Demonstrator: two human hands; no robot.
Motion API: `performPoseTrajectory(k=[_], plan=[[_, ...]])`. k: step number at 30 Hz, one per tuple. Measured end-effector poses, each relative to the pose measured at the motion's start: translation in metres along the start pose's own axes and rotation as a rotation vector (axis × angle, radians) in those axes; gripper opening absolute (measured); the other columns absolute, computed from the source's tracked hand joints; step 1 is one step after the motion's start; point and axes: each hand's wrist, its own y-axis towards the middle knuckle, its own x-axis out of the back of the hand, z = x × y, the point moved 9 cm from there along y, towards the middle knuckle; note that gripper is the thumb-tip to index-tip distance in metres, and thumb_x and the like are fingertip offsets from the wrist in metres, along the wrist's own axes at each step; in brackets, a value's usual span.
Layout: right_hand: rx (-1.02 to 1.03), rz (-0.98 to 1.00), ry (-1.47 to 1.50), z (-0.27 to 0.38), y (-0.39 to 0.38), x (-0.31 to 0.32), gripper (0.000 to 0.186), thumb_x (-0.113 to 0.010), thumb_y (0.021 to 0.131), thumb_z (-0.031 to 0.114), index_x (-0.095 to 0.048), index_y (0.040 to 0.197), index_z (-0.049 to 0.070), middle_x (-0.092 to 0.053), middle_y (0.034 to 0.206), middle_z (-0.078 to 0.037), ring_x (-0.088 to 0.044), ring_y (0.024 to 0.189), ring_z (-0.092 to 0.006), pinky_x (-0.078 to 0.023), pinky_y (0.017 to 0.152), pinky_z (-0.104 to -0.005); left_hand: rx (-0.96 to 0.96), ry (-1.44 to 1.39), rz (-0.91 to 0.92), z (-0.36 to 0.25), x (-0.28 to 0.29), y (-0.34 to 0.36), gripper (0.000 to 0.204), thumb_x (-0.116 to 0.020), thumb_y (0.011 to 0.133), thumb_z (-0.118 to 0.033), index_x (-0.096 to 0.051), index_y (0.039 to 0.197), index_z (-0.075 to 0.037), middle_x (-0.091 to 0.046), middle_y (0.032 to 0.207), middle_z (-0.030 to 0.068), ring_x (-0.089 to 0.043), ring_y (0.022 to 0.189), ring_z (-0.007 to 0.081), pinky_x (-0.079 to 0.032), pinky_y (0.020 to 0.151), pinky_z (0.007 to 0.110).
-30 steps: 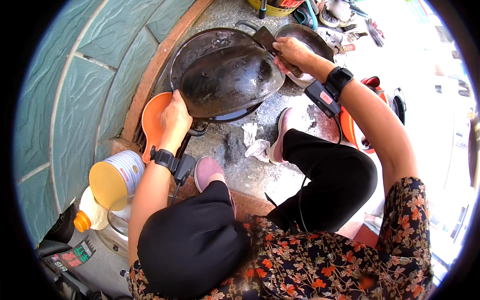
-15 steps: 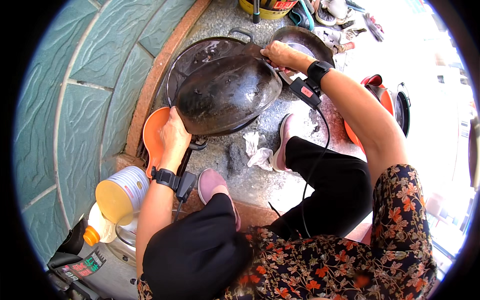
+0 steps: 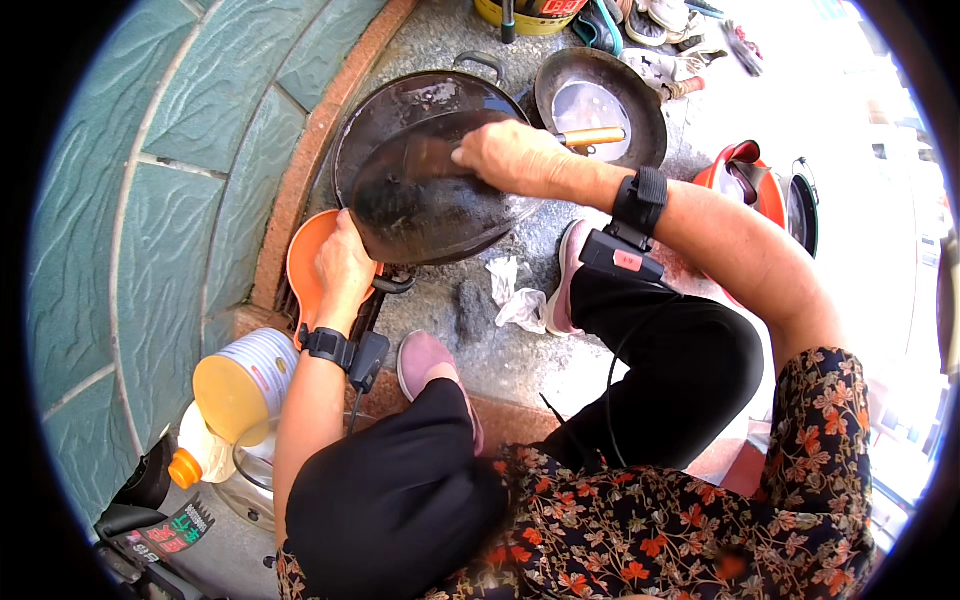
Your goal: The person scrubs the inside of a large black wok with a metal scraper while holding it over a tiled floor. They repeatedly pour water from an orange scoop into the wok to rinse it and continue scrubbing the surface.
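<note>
A blackened wok (image 3: 430, 205) is tilted over a larger dark two-handled pan (image 3: 400, 95), its sooty outside facing up. My left hand (image 3: 345, 262) grips the wok's near left rim. Over the wok's upper part, my right hand (image 3: 515, 158) is closed, its fingertips at a brownish motion blur on the surface. It seems to hold a dark flat piece, whose kind I cannot make out. A wooden handle (image 3: 592, 136) sticks out to the right behind that hand, apparently the wok's. An orange plastic scoop (image 3: 305, 262) lies behind my left hand.
Another dark pan (image 3: 645, 105) holding pale liquid stands at the back right. Farther right is a red-orange basin (image 3: 765, 195). Crumpled white tissue (image 3: 520, 305) lies near my shoe. A large tin (image 3: 240, 385) and an orange-capped bottle (image 3: 200, 455) stand left, beside the tiled wall (image 3: 160, 250).
My right hand has swept left from the wok's far right edge to over its upper middle, uncovering the wooden handle. The left hand keeps its grip; the wok has shifted slightly.
</note>
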Motion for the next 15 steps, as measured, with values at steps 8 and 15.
performPoseTrajectory(k=[8, 15], plan=[[-0.049, -0.077, -0.335, -0.085, -0.029, -0.018, 0.019, -0.059, 0.093, 0.019, -0.062, 0.101, 0.003, -0.065, 0.096, -0.016, -0.070, 0.084, -0.0313, -0.058, 0.073, -0.0447, -0.045, -0.031, -0.044, -0.009, -0.002, 0.003, 0.036, -0.057, 0.093, -0.018, -0.052, 0.124, 0.000, -0.070, 0.079, 0.0263, -0.069, 0.078, 0.0467, -0.052, 0.067, 0.057], [-0.122, -0.038, 0.203, 0.045, -0.052, 0.021, 0.027, -0.052, 0.103, 0.030, -0.065, 0.099, 0.007, -0.071, 0.089, -0.020, -0.072, 0.088, -0.0399, -0.058, 0.077, -0.0481, -0.035, -0.008, -0.028, 0.005, -0.001, -0.002, 0.037, -0.059, 0.091, -0.016, -0.052, 0.123, 0.001, -0.069, 0.079, 0.0271, -0.069, 0.080, 0.0466, -0.052, 0.068, 0.056]])
